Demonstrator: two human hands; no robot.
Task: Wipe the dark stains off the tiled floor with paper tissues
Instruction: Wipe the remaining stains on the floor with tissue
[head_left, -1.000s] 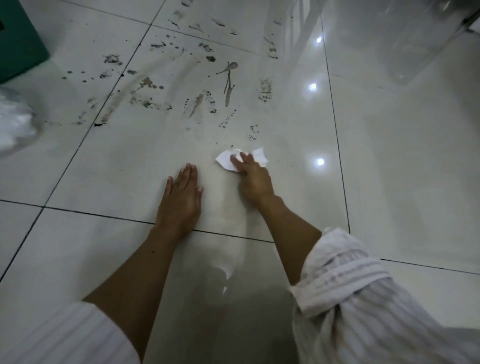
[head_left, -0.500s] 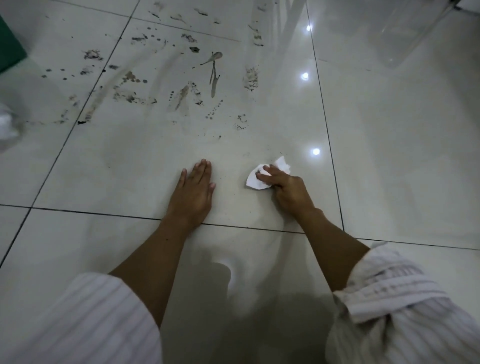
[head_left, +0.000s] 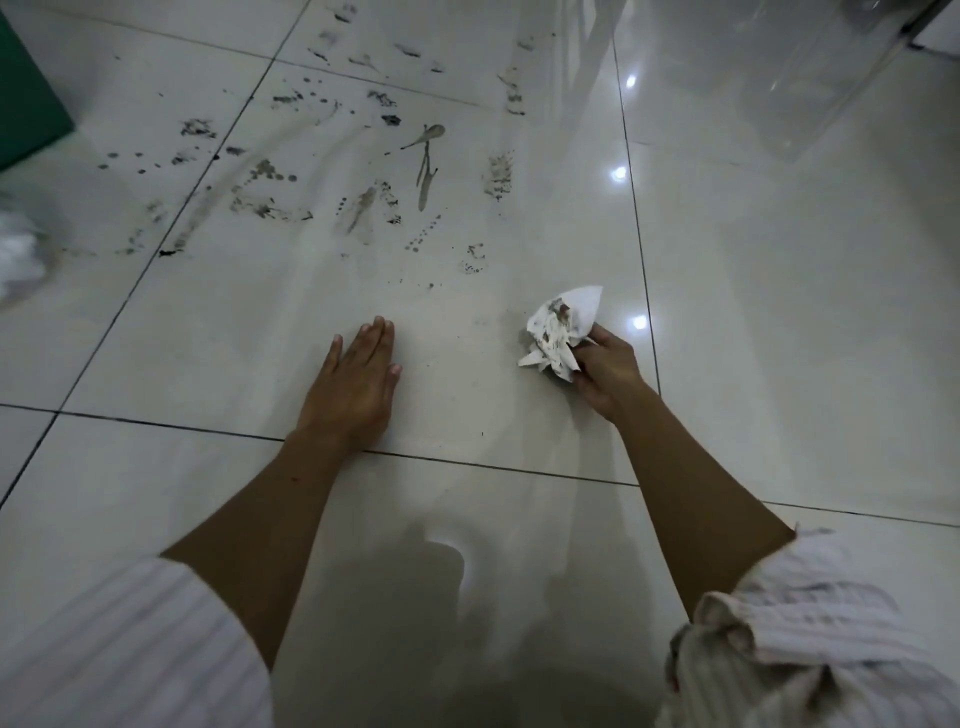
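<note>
Sticking up-left from the right hand's (head_left: 605, 370) grip, soiled tissue (head_left: 558, 332), seemingly lifted.

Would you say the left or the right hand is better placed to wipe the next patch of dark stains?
Right, I think. The right hand already grips the crumpled tissue, with dark stains just ahead. The left hand rests flat on the floor, holding nothing.

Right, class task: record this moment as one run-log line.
left hand: flat on floor | right hand: grips soiled tissue, turned up | dark stains: many remain ahead | step: wiping unfinished
</note>
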